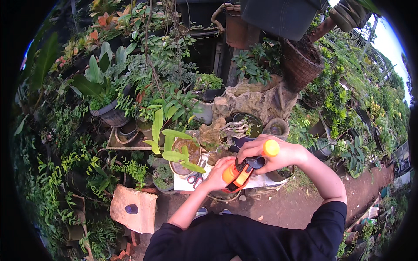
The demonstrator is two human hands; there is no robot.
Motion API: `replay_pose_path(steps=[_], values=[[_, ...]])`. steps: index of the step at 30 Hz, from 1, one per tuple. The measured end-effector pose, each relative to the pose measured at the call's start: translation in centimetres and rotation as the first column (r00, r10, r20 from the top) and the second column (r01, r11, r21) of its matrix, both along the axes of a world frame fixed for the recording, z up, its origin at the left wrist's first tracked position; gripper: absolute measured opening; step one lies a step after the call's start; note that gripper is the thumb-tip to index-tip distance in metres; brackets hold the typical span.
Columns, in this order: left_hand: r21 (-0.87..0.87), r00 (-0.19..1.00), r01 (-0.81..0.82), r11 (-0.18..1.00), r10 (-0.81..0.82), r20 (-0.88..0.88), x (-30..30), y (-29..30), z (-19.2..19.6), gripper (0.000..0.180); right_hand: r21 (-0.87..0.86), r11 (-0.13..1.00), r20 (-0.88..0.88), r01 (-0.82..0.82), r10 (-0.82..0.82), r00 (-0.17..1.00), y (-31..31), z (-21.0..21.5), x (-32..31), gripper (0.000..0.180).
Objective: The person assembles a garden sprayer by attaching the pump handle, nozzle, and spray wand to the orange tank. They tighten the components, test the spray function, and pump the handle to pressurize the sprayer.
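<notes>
In front of my chest I hold an orange-and-black hand sprayer (244,175) over the white table top. My left hand (214,177) is closed around its orange part. My right hand (281,155) curls over its black part, and a round yellow-orange knob (271,148) stands out between the fingers. Much of the sprayer is hidden by my hands. Just left of them stands a pot (188,145) with a plant of long light-green leaves (176,155). Scissors (195,179) with dark red handles lie beside my left hand.
Behind my hands are a gnarled rock-like piece of wood (252,102), a twisted-root plant (235,129) and small pots (277,127). A board with a dark purple cap-like object (131,209) lies lower left. A woven basket pot (302,63) hangs upper right. Dense plants surround the table.
</notes>
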State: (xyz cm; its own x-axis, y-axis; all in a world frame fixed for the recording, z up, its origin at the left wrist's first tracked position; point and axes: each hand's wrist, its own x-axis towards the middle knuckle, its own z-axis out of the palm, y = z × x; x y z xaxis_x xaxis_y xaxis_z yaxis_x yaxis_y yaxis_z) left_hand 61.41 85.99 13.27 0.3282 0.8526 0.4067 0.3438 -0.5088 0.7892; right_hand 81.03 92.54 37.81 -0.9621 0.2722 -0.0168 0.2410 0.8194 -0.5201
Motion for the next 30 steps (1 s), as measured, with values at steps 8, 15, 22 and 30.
replay_pose_path(steps=[8, 15, 22, 30], values=[[0.007, 0.999, -0.026, 1.0, 0.026, -0.032, 0.0, -0.4, 0.9, 0.089, -0.121, 0.839, -0.225, 0.531, -0.544, 0.808, -1.5, 2.4, 4.1, 0.05], [0.066, 0.999, -0.034, 0.997, 0.036, -0.025, 0.0, -0.9, 1.7, 0.087, -0.407, 0.647, -0.378, 0.645, -0.762, 0.526, -2.8, 3.1, 8.9, 0.046], [0.029, 0.979, -0.173, 0.985, 0.168, 0.117, 0.1, -2.2, 3.1, 0.083, -0.595, 0.508, -0.425, 0.623, -0.857, 0.293, -2.6, 0.1, 11.3, 0.034], [0.043, 0.936, -0.178, 0.983, 0.155, 0.315, 1.5, -2.3, 7.6, 0.046, -0.688, 0.376, -0.366, 0.621, -0.918, 0.15, -2.8, 0.0, 12.4, 0.036]])
